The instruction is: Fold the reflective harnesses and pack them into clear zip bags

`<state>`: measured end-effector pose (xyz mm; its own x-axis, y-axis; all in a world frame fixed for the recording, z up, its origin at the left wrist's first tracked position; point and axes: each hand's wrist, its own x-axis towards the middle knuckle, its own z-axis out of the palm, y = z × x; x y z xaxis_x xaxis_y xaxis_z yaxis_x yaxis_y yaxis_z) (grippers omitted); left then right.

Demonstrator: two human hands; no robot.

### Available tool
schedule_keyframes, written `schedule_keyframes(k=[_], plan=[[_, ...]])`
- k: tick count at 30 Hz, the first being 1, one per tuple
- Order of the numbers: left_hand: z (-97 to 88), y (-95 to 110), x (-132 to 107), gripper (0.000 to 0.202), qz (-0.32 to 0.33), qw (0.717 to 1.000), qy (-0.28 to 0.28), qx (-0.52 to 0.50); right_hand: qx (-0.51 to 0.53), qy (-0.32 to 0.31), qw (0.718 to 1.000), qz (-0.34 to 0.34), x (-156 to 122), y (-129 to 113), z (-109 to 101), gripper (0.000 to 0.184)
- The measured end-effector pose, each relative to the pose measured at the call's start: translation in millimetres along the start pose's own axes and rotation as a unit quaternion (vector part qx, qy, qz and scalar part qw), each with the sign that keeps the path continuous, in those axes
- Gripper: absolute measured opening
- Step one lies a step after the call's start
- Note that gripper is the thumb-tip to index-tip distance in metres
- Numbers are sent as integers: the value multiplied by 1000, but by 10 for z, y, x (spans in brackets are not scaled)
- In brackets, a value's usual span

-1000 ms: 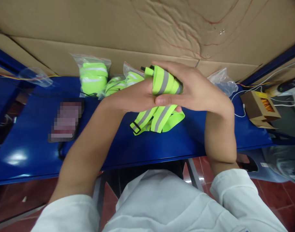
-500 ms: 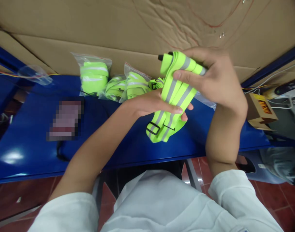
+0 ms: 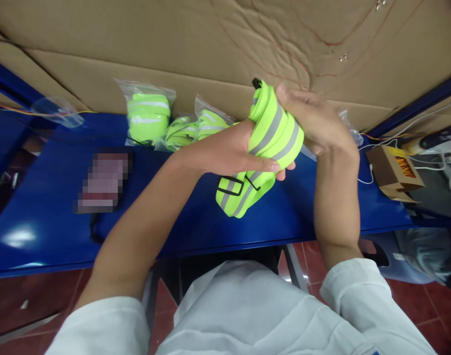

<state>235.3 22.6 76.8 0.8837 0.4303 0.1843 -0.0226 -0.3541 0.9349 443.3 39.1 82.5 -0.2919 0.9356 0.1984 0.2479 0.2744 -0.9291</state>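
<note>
A folded neon-yellow reflective strap (image 3: 275, 130) with grey stripes is held above the table between both hands. My left hand (image 3: 244, 153) is closed around its middle, thumb across the front and fingertips showing past the right edge. At the upper right of the bundle, my right hand (image 3: 314, 116) presses against the strap, its thumb near the top; its other fingers are partly hidden behind the fold. A black slider buckle (image 3: 230, 186) sits on the lower loop, below my left hand. Another black piece (image 3: 256, 83) shows at the top end.
Clear bags of similar straps (image 3: 148, 118) stand along the cardboard backing (image 3: 136, 39). On the blue table (image 3: 55, 197) lie a blurred-out rectangular item (image 3: 105, 182) and a clear plastic cup (image 3: 60, 112). An opened cardboard box (image 3: 394, 172) and white cables are at right.
The strap's upper part has been folded over into a shorter, rounder bundle. My right hand has shifted from pinching across its front to its right side. My left hand still grips the middle.
</note>
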Motion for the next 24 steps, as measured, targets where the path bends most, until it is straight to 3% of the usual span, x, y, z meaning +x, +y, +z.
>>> schedule_keyframes(k=[4, 11, 18, 21, 24], plan=[[-50, -9, -18, 30, -34, 999, 17, -2, -83, 71, 992, -65, -28, -48, 62, 39], [-33, -47, -22, 33, -50, 997, -6, -50, 17, -48, 998, 30, -63, -116, -32, 44], [4, -189, 35, 35, -63, 997, 49, -17, 83, 22, 996, 10, -93, -168, -88, 33], [-17, -155, 2, 34, -59, 996, 73, 9, 8, 69, 998, 1, -97, -139, -44, 20], [-47, -131, -35, 36, -69, 992, 103, 26, -25, 3, 999, 20, -83, -76, 28, 22]])
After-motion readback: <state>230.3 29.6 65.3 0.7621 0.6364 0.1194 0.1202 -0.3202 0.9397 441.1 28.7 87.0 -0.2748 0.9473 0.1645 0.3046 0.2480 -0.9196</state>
